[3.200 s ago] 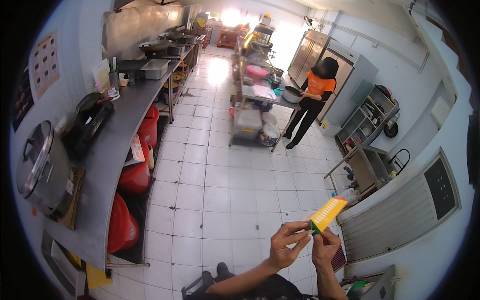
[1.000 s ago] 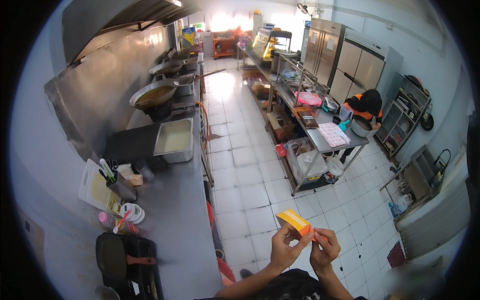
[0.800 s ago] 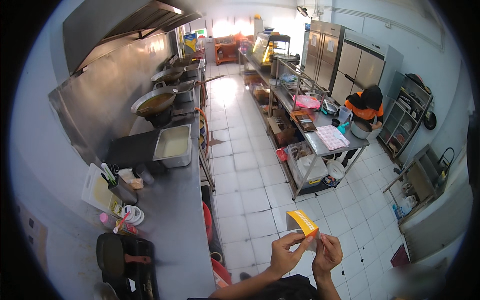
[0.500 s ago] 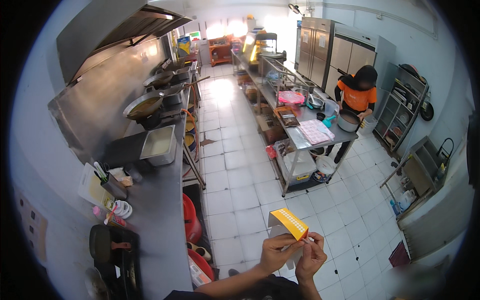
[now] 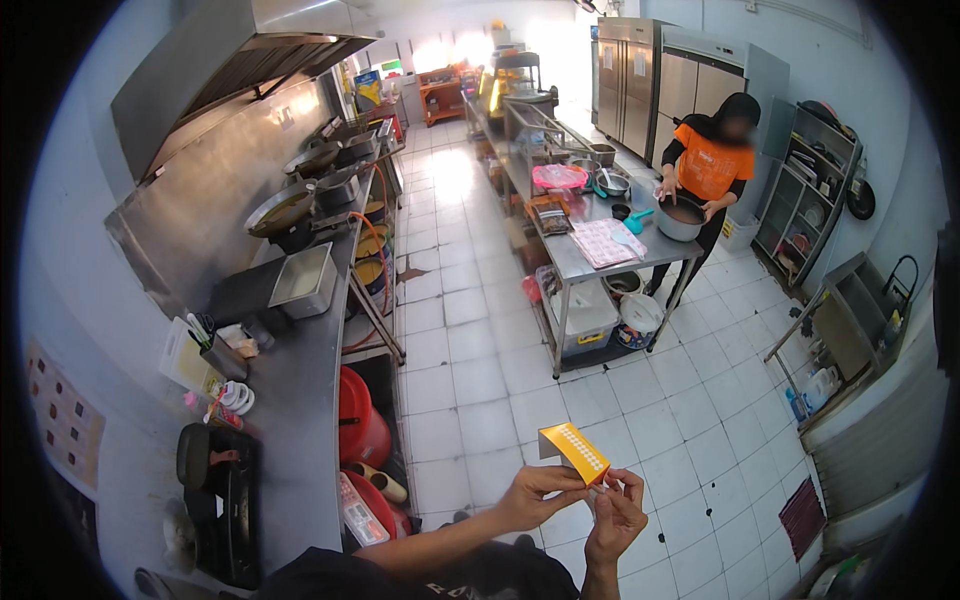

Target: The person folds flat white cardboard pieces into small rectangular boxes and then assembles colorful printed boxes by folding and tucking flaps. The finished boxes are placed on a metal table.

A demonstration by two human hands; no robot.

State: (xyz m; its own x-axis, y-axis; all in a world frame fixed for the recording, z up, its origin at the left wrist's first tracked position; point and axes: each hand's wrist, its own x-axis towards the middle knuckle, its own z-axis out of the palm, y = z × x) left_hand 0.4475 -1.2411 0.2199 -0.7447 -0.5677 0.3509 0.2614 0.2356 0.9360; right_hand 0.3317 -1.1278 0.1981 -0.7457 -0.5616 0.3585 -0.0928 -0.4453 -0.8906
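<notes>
Yellow folded-card piece w/ white-marked panel (image 5: 577, 452) has swung round vs 3 secs ago, now angling up-left over the white tiled floor (image 5: 480, 462)! L hand (image 5: 540, 497) pinches its near edge; R hand (image 5: 615, 520), fingertips closed, grips its R corner, so fiddling's apparently there.

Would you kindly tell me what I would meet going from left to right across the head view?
Wall poster → black portable stove → rectangular metal pan → upper red bucket → yellow carton → round metal pot → metal sink.
</notes>
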